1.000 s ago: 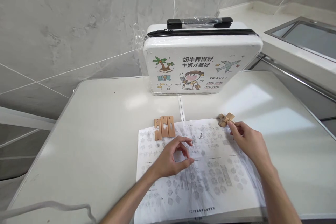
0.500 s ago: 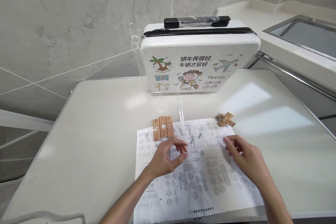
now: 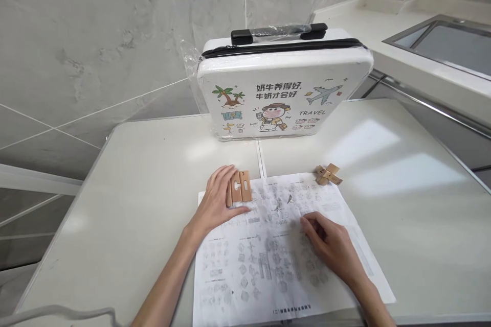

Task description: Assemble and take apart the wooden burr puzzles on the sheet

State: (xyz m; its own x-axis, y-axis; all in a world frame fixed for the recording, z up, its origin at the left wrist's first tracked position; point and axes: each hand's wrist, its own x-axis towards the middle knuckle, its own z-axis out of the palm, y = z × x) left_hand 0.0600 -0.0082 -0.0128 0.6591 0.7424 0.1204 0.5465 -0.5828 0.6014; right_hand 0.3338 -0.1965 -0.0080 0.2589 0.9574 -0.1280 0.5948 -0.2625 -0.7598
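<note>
My left hand [image 3: 215, 199] rests over the left end of a row of three flat wooden burr-puzzle pieces [image 3: 241, 186]. Its fingers lie along the leftmost piece, partly hiding it, while the thumb stretches out below the row; it looks unclosed. The rightmost piece bears the number 2, and slots show in the visible pieces. Above the middle of the printed sheet [image 3: 264, 286], my right hand [image 3: 330, 245] is curled, thumb against forefinger, with no object showing in it. Beyond it, several wooden pieces interlock in a cross-shaped cluster [image 3: 328, 174] at the sheet's upper right corner.
A white suitcase [image 3: 284, 82] with cartoon prints and plastic wrap stands at the back of the white table [image 3: 153, 184]. Behind it is a grey tiled wall [image 3: 115, 25]. A counter with a dark-glass inset panel [image 3: 448, 48] lies at right.
My left hand has moved up and left from above the sheet onto the wooden row, its fingers straightening. My right hand has shifted left and slightly down, away from the wooden cluster.
</note>
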